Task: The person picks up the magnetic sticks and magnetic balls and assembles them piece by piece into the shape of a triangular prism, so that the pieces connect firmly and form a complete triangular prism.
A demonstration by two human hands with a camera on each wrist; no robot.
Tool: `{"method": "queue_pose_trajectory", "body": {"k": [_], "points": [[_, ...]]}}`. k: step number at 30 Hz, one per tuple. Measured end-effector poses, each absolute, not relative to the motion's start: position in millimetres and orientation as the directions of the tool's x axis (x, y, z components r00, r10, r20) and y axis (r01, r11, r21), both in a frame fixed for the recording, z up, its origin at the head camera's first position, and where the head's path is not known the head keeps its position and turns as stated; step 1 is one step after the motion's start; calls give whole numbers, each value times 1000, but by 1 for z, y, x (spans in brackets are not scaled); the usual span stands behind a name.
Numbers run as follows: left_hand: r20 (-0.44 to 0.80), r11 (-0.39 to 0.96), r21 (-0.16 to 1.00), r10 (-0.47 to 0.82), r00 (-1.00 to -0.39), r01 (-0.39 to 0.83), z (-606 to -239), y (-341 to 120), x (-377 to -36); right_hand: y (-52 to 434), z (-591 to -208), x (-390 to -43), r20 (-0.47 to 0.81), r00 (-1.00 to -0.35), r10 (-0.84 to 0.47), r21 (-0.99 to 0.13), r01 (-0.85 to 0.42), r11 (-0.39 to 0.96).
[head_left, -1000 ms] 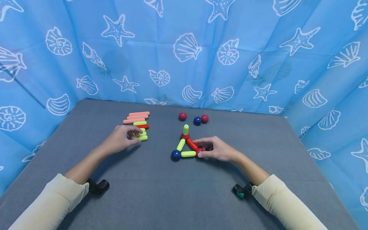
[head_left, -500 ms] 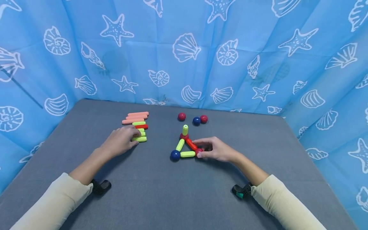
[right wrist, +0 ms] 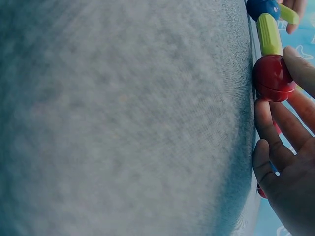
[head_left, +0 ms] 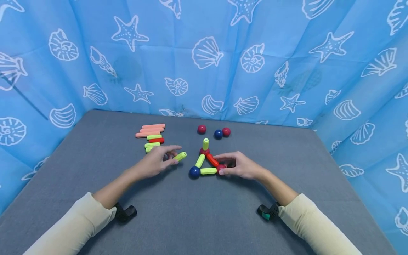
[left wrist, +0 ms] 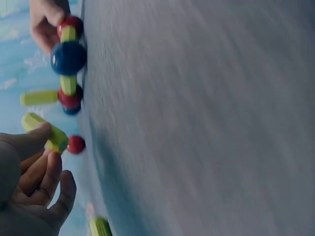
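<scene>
**Meanwhile, a green stick heads for the triangle**

Now the left hand (head_left: 156, 163) pinches a yellow-green stick (head_left: 180, 156) between thumb and fingertips, holding it just above the grey tabletop (head_left: 191, 219), between the pile of spare sticks (head_left: 152, 136) and the small triangle frame (head_left: 205, 163). In the left wrist view the same stick (left wrist: 44, 132) shows gripped at its near end, with the other fingers (left wrist: 47, 179) loosely curled beneath it.

The right hand (head_left: 240, 165) rests on the tabletop at the triangle's right corner, its thumb and forefinger pinching the dark red ball (head_left: 221, 167) there; the right wrist view shows that ball (right wrist: 271, 77) held between fingertips, with a yellow-green stick (right wrist: 268, 33) running on from it to the blue ball (right wrist: 262, 7).

The triangle lies flat: a blue ball (head_left: 194, 172) at the left corner, red balls at the right and far corners, two yellow-green sticks and one red stick (head_left: 212, 160) as its sides. An upright yellow-green stick (head_left: 205, 143) stands on the far corner ball.

Behind it, near the shell-printed blue curtain (head_left: 204, 56), lie three loose balls: one red (head_left: 201, 129) alone, then a blue one (head_left: 218, 134) touching another red (head_left: 226, 131).
</scene>
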State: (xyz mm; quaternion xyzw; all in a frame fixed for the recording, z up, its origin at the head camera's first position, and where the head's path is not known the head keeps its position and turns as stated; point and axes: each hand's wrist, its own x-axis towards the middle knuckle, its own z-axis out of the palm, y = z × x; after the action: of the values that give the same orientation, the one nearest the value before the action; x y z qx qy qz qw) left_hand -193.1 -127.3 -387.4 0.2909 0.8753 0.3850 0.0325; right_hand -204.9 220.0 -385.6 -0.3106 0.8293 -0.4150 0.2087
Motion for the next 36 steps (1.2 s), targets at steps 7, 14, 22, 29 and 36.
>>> {"method": "queue_pose_trajectory", "body": {"k": [7, 14, 22, 29, 36], "points": [[194, 393, 787, 574, -796, 475, -383, -101, -188, 219, -384, -205, -92, -722, -686, -814, -343, 470], [145, 379, 794, 641, -753, 475, -384, -89, -187, 217, -386, -206, -97, -722, -685, -816, -336, 471], [76, 413, 790, 668, -741, 453, -389, -91, -187, 217, -386, -206, -101, -722, -685, -818, -331, 470], [5, 445, 782, 695, -719, 436, -392, -91, -191, 218, -380, -217, -127, -703, -700, -815, -329, 478], [-14, 441, 789, 709, -705, 428, -391, -89, -193, 219, -376, -251, 126, -873, -472, -747, -396, 534]]}}
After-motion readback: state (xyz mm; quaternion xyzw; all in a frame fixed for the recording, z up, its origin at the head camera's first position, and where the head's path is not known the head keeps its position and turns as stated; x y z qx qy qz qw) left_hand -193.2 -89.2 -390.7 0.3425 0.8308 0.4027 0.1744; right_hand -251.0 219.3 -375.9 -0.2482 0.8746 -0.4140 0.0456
